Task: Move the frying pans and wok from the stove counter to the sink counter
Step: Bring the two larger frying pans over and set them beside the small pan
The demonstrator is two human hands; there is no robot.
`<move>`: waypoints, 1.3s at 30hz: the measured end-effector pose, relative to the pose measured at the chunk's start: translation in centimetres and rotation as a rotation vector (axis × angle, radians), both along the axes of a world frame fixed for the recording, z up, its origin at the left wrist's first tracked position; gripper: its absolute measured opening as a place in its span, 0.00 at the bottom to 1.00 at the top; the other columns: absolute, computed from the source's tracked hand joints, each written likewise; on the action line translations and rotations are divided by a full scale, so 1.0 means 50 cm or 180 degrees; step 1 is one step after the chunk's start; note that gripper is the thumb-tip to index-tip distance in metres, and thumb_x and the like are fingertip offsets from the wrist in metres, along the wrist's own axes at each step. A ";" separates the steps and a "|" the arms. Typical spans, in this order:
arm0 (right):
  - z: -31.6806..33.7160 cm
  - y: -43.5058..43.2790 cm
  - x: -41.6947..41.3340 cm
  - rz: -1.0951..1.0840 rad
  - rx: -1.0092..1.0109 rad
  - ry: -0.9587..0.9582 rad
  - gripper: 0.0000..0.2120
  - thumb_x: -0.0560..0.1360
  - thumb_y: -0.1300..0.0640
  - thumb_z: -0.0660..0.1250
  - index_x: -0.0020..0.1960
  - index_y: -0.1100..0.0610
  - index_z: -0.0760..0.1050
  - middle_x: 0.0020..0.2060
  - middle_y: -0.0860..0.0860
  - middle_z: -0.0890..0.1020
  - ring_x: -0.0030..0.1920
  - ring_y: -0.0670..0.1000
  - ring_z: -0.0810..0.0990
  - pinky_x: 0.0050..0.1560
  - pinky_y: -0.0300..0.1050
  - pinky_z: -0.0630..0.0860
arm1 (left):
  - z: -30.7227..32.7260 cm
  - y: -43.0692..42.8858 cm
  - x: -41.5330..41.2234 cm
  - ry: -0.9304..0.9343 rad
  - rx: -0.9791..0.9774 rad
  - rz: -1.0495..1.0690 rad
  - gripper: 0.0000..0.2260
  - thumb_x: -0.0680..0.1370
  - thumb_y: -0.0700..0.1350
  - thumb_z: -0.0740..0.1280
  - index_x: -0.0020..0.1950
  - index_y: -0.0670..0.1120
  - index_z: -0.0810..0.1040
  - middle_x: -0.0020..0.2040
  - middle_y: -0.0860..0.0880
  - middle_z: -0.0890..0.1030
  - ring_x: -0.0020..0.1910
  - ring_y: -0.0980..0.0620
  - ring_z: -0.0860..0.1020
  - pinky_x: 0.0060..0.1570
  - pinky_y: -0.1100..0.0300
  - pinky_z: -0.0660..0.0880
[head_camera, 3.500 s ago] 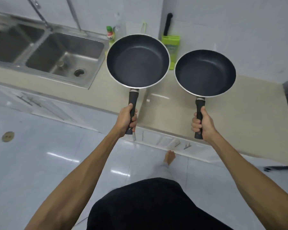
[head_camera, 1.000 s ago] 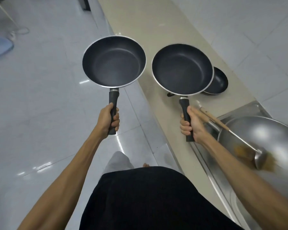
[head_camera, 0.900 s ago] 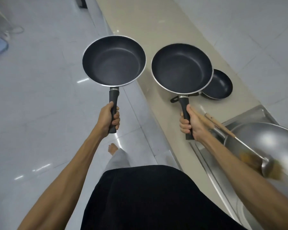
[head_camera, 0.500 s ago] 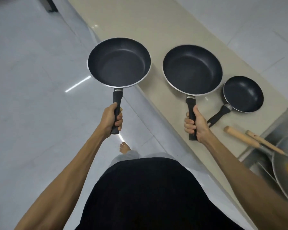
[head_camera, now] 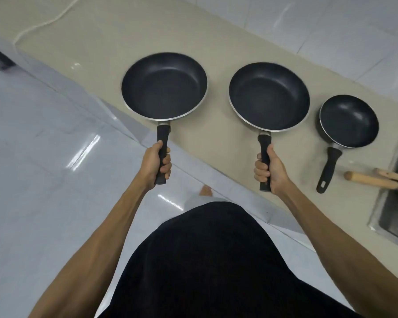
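Pans held level over the tabletop

We carry two frying pans, one in each hand. Our left hand (head_camera: 157, 163) has its grip closed around the handle of the left pan (head_camera: 164, 86); our right hand (head_camera: 269, 169) is wrapped the same way around the handle of the right pan (head_camera: 268, 95). Both pans hang above the beige tabletop (head_camera: 218, 143), just left of a small pan (head_camera: 349, 121) lying there with two wooden handles (head_camera: 372, 180) beside it. To do this well, we judge, we should keep both pans flat, hold the handles firmly, and lower them without knocking rims together.
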State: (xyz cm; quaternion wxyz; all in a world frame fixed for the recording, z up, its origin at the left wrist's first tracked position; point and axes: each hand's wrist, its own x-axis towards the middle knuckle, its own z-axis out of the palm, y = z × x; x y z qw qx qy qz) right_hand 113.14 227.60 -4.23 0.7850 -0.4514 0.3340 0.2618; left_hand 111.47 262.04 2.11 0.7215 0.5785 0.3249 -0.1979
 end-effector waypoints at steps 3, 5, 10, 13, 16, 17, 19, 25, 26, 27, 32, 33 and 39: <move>-0.003 0.027 0.034 -0.0213 -0.0006 -0.0020 0.25 0.81 0.33 0.55 0.39 0.53 0.68 0.21 0.45 0.63 0.16 0.43 0.58 0.16 0.34 0.57 | 0.005 0.024 0.069 -0.0070 -0.0023 -0.0206 0.16 0.85 0.51 0.52 0.41 0.45 0.69 0.25 0.51 0.66 0.18 0.54 0.63 0.17 0.63 0.65; 0.000 0.043 0.049 -0.0304 -0.0061 0.0033 0.25 0.82 0.34 0.54 0.39 0.53 0.67 0.21 0.45 0.63 0.17 0.43 0.58 0.17 0.34 0.56 | 0.010 0.039 0.107 -0.0065 -0.0027 -0.0339 0.16 0.85 0.51 0.52 0.41 0.45 0.69 0.24 0.51 0.66 0.18 0.54 0.62 0.17 0.63 0.65; 0.005 0.083 0.070 -0.0533 -0.0147 0.0086 0.24 0.82 0.34 0.54 0.39 0.53 0.66 0.22 0.45 0.62 0.17 0.44 0.58 0.18 0.35 0.54 | 0.014 0.074 0.201 0.0014 -0.0056 -0.0678 0.16 0.85 0.51 0.52 0.42 0.45 0.69 0.24 0.51 0.66 0.17 0.54 0.62 0.17 0.64 0.64; -0.001 0.114 0.073 -0.0701 -0.0155 0.0108 0.25 0.81 0.33 0.55 0.38 0.53 0.66 0.22 0.46 0.62 0.17 0.44 0.58 0.18 0.35 0.54 | 0.011 0.095 0.256 0.0088 -0.0042 -0.0887 0.16 0.85 0.51 0.52 0.42 0.45 0.69 0.24 0.51 0.65 0.17 0.54 0.61 0.16 0.65 0.64; -0.007 0.154 0.075 -0.0892 -0.0159 0.0127 0.25 0.81 0.33 0.55 0.38 0.53 0.67 0.22 0.46 0.62 0.17 0.45 0.58 0.18 0.35 0.55 | 0.009 0.114 0.310 0.0123 -0.0050 -0.1106 0.16 0.85 0.51 0.52 0.42 0.45 0.69 0.25 0.51 0.65 0.17 0.54 0.61 0.16 0.64 0.64; -0.010 0.168 0.075 -0.0942 -0.0171 0.0146 0.25 0.81 0.33 0.55 0.38 0.53 0.66 0.22 0.46 0.63 0.17 0.45 0.58 0.18 0.36 0.55 | 0.009 0.120 0.327 0.0135 -0.0033 -0.1199 0.16 0.85 0.51 0.52 0.42 0.45 0.69 0.25 0.51 0.65 0.17 0.54 0.61 0.16 0.64 0.64; -0.014 0.193 0.078 -0.1047 -0.0187 0.0191 0.26 0.81 0.32 0.55 0.37 0.53 0.67 0.22 0.47 0.63 0.18 0.45 0.58 0.18 0.36 0.55 | 0.010 0.130 0.360 0.0153 0.0005 -0.1376 0.16 0.85 0.51 0.52 0.42 0.45 0.69 0.25 0.51 0.65 0.17 0.54 0.61 0.16 0.64 0.64; -0.020 0.244 0.102 -0.1239 -0.0276 0.0474 0.27 0.80 0.31 0.56 0.36 0.53 0.68 0.22 0.47 0.64 0.19 0.46 0.59 0.20 0.38 0.56 | 0.004 0.148 0.450 0.0192 -0.0008 -0.1714 0.17 0.85 0.51 0.51 0.42 0.45 0.69 0.24 0.51 0.66 0.17 0.54 0.61 0.16 0.64 0.63; -0.020 0.250 0.105 -0.1271 -0.0299 0.0519 0.27 0.79 0.31 0.56 0.36 0.52 0.68 0.23 0.47 0.64 0.19 0.47 0.59 0.20 0.37 0.56 | 0.002 0.150 0.463 0.0191 -0.0013 -0.1761 0.16 0.85 0.51 0.51 0.42 0.45 0.69 0.24 0.51 0.66 0.17 0.54 0.61 0.16 0.64 0.63; -0.019 0.256 0.109 -0.1294 -0.0313 0.0547 0.27 0.79 0.30 0.57 0.36 0.52 0.68 0.23 0.47 0.64 0.19 0.47 0.59 0.20 0.37 0.56 | 0.000 0.152 0.475 0.0182 -0.0018 -0.1806 0.16 0.85 0.51 0.51 0.42 0.45 0.69 0.24 0.51 0.66 0.17 0.54 0.61 0.17 0.64 0.63; -0.011 0.271 0.121 -0.1354 -0.0480 0.0648 0.27 0.78 0.30 0.58 0.35 0.52 0.68 0.24 0.48 0.65 0.19 0.47 0.60 0.20 0.37 0.58 | -0.017 0.151 0.516 0.0164 -0.0037 -0.1965 0.17 0.85 0.52 0.52 0.43 0.45 0.70 0.24 0.52 0.67 0.17 0.54 0.61 0.16 0.63 0.64; -0.010 0.273 0.122 -0.1359 -0.0526 0.0646 0.27 0.79 0.30 0.58 0.35 0.53 0.68 0.24 0.48 0.65 0.20 0.47 0.61 0.20 0.37 0.59 | -0.021 0.149 0.520 0.0170 -0.0032 -0.1986 0.17 0.85 0.52 0.52 0.43 0.45 0.70 0.24 0.52 0.67 0.17 0.54 0.62 0.16 0.63 0.64; -0.002 0.276 0.127 -0.1322 -0.0725 0.0663 0.27 0.79 0.31 0.56 0.37 0.53 0.67 0.25 0.49 0.66 0.21 0.48 0.61 0.21 0.38 0.60 | -0.039 0.146 0.536 0.0158 -0.0023 -0.2033 0.16 0.85 0.51 0.51 0.44 0.45 0.69 0.24 0.51 0.67 0.17 0.54 0.62 0.16 0.63 0.64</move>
